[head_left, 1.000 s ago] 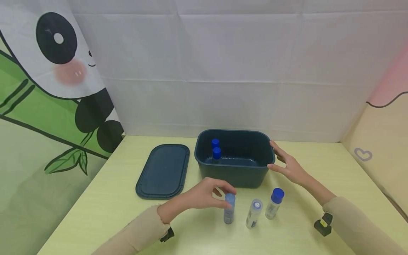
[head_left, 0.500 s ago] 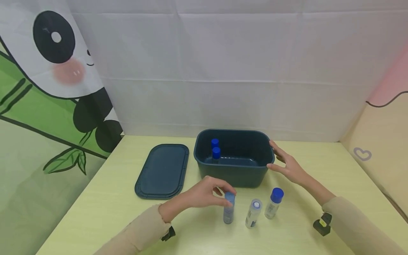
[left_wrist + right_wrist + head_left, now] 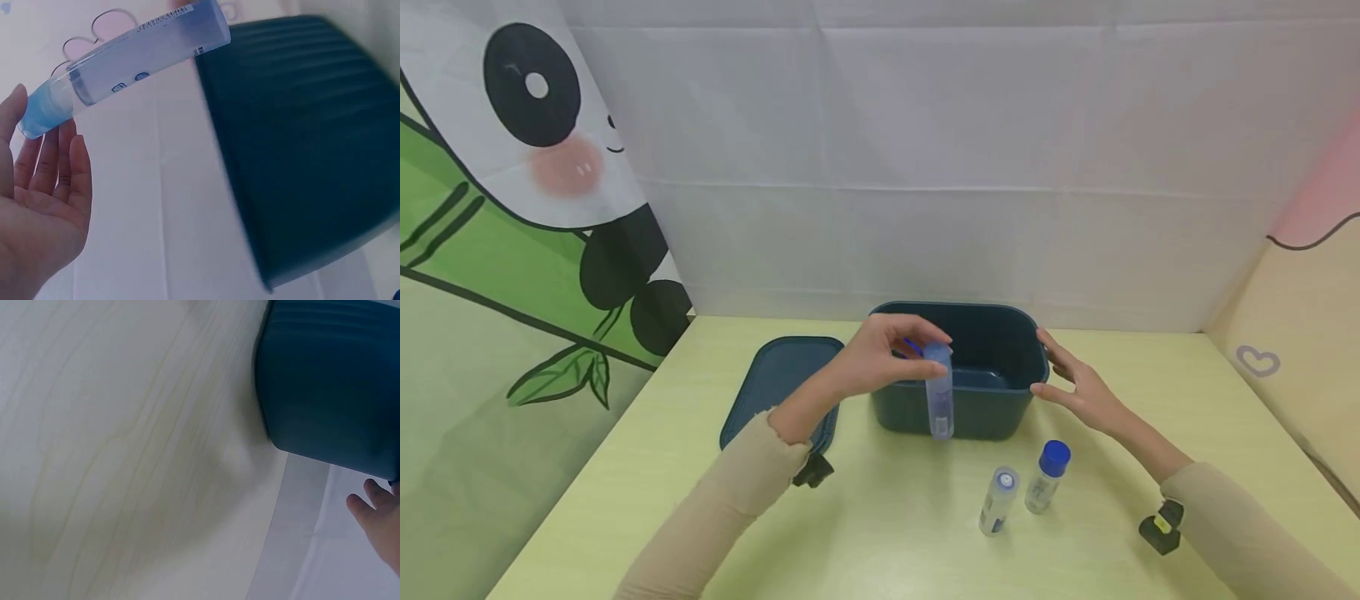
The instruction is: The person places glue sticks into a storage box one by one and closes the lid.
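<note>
My left hand (image 3: 880,357) pinches the light-blue cap end of a clear bottle (image 3: 941,404), which hangs upright in front of the near wall of the dark teal bin (image 3: 977,414). The left wrist view shows the same bottle (image 3: 144,59) tilted beside the bin (image 3: 300,150), with thumb and fingers of the hand (image 3: 47,206) at its cap. My right hand (image 3: 1078,392) rests against the bin's right rim, fingers spread. Blue caps inside the bin are mostly hidden behind my left hand.
On the table in front of the bin stand a bottle with a pale cap (image 3: 997,502) and another with a dark blue cap (image 3: 1047,477). A flat dark lid (image 3: 782,375) lies left of the bin, partly under my left forearm. A pale cloth backdrop (image 3: 925,167) hangs behind.
My left hand has lifted the bottle off the table and moved it away from me, up to the bin's front. My right hand stays at the rim.
</note>
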The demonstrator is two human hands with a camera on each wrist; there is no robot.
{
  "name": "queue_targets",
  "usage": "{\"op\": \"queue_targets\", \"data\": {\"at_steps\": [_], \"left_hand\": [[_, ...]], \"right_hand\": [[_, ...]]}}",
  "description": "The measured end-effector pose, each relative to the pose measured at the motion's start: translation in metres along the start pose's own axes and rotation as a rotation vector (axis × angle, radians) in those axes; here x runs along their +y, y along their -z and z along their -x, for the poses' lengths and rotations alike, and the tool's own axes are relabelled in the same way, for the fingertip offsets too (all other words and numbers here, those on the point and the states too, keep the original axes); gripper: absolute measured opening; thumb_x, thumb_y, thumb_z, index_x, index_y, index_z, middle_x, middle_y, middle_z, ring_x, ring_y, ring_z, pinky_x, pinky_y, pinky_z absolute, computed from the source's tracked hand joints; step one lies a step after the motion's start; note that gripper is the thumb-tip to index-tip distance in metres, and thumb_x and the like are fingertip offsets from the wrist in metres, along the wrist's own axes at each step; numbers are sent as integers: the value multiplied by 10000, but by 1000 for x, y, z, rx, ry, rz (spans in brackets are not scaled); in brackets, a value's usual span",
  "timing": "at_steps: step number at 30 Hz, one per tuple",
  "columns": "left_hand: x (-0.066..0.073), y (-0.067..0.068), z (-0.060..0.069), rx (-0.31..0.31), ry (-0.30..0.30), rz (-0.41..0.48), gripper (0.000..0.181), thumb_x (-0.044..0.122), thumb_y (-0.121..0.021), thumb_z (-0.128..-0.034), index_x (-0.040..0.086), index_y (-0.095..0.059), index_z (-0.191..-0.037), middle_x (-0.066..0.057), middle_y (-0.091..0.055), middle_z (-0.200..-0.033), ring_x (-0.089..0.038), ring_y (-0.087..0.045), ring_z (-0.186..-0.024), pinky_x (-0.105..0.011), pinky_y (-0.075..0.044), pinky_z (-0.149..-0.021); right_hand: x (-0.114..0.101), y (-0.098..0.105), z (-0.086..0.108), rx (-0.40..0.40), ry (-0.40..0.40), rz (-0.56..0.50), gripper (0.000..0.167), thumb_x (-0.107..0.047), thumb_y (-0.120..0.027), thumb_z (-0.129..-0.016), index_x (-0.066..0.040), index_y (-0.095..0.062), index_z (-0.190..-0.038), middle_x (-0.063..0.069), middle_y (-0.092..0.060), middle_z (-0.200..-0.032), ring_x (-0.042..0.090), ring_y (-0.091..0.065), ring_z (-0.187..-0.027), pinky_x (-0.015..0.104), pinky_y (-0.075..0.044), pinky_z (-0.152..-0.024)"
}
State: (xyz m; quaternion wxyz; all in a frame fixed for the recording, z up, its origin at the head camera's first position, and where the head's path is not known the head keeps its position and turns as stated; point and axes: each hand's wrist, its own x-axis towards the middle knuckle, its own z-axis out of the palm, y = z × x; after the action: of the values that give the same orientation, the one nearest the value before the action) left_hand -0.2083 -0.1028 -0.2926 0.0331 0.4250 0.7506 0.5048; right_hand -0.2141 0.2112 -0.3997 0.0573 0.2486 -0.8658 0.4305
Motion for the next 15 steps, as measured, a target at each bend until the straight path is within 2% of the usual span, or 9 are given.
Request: {"op": "queue_targets", "data": {"at_steps": [3, 7, 11, 15], "left_hand": [[5, 9, -14, 42, 3, 3, 270, 42, -682, -793, -22, -635, -1051, -76, -618, -912, -182, -580, -781, -321, -520, -697], [4, 15, -33, 108, 1, 8, 252, 49, -670, -805, -27, -635, -1043, -85, -628, -876, -175, -579, -781, -310, -520, -702], [-3, 18, -48, 156, 6, -8, 239, 90, -682, -804, -4, -650, -1022, -72, -634, -843, -167, -586, -777, -299, -517, -696], [-16, 20, -59, 178, 40, -30, 241, 127, -703, -792, 28, -661, -1008, -62, -630, -847, -165, -587, -785, -286, -504, -681]], "right_hand": [[-2, -1, 3, 5, 0, 3, 792, -118, -620, -842, -77, -129, -1462, 203, -159, -1481, 469, -274, -1267, 568, -288, -983], [-6, -4, 7, 14, -2, 11, 797, -111, -622, -839, -71, -126, -1461, 214, -161, -1477, 477, -281, -1259, 576, -294, -973], [-9, -7, 10, 16, -13, 13, 797, -118, -623, -840, -77, -127, -1462, 207, -155, -1481, 467, -283, -1264, 569, -293, -982], [-13, -10, 13, 18, -24, 7, 797, -116, -621, -844, -80, -121, -1463, 201, -146, -1485, 464, -274, -1270, 569, -286, -988]]}}
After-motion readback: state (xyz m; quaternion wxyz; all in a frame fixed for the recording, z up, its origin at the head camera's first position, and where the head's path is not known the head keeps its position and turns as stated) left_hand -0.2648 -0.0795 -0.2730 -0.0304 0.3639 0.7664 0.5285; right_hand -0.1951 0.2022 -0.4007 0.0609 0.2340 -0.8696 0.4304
